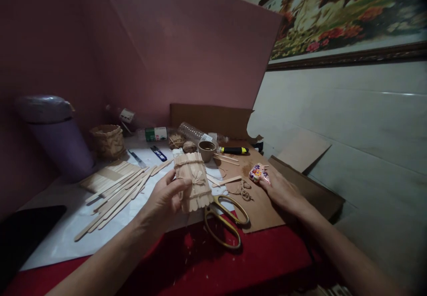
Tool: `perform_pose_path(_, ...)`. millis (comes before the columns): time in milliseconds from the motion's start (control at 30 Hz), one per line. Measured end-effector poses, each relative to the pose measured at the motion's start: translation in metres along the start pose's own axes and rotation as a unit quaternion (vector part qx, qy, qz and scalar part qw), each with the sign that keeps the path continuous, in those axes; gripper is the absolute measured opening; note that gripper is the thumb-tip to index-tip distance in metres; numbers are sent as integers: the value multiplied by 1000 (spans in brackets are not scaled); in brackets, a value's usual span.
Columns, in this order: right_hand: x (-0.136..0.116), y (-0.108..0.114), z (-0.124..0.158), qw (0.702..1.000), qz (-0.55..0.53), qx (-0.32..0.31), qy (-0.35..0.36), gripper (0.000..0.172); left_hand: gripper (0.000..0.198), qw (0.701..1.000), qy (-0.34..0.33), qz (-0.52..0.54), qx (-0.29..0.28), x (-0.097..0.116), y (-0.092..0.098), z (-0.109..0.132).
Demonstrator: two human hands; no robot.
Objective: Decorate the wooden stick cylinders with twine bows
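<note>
The left hand (167,193) has its thumb and fingers clamped on a craft-stick piece (193,187), raised at the middle of the table with its 2 twine bands and 1 twine bow showing. The right hand (282,192) is closed on a small multicoloured patterned object (257,173) over the brown cardboard (267,213) — what it is, I cannot tell. Gold-handled scissors (233,220) lie between the hands, nearer the front edge. Loose craft sticks (113,207) fan across white paper (50,251) at left; a yellow-and-black utility knife (234,150) sits farther back — near a small bowl (207,152).
</note>
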State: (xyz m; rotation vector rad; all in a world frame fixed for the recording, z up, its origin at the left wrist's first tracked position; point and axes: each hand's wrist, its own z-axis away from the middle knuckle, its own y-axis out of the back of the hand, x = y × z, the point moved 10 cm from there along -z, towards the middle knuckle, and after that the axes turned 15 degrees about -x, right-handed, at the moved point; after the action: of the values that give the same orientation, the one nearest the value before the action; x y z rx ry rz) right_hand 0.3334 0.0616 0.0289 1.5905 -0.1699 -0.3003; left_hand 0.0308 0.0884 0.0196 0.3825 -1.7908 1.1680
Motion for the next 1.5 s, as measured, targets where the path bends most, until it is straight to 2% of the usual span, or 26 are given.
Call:
perform_pose_path(100, -3, -11, 0, 998, 43, -52, -8, 40, 58, 999, -19, -18, 19, 11, 2, 2)
perform_pose_path(200, -12, 6, 9, 990, 132, -18, -43, 39, 55, 997, -55, -33, 42, 27, 9, 4)
perform_pose_path(233, -22, 13, 13, 989, 147, 2, -24, 38, 54, 996, -72, -32, 47, 32, 11, 4)
perform_pose_path(300, -53, 20, 22, 992, 104, 14, 71, 30, 52, 993, -104, -25, 52, 42, 14, 5)
perform_pose_path(367, -83, 22, 32, 986, 3, -1, 167, 24, 49, 990, -126, -12, 58, 48, 16, 6)
perform_pose_path(467, -118, 18, 42, 964, -90, -30, 249, 18, 45, 986, -153, 13, 63, 56, 19, 6)
perform_pose_path(567, -144, 10, 41, 957, -88, -54, 272, 16, 40, 975, -205, 26, 79, 68, 24, 10)
perform_pose_path(667, -161, 3, 28, 958, -48, -79, 271, 19, 34, 966, -240, 26, 90, 78, 29, 12)
perform_pose_path(800, -176, -11, 1, 966, 64, -96, 230, 24, 32, 966, -232, 34, 107, 76, 35, 12)
perform_pose_path(933, -188, -23, -14, 964, 87, -100, 231, 24, 33, 969, -212, 34, 122, 69, 37, 13)
perform_pose_path(1033, -191, -27, -16, 963, 93, -99, 233, 26, 30, 972, -207, 24, 109, 69, 33, 12)
perform_pose_path(1167, -191, -25, -14, 964, 95, -96, 231, 24, 29, 969, -219, 22, 110, 72, 34, 13)
perform_pose_path(1300, -199, -8, 0, 962, 64, -49, 262, 24, 26, 967, -226, 17, 120, 74, 36, 14)
perform_pose_path(1367, -210, 0, 14, 943, 23, -49, 327, 20, 28, 966, -228, 12, 119, 76, 35, 14)
perform_pose_path(1500, -233, -3, 56, 863, -12, -127, 489, 13, 34, 965, -232, 14, 119, 76, 37, 12)
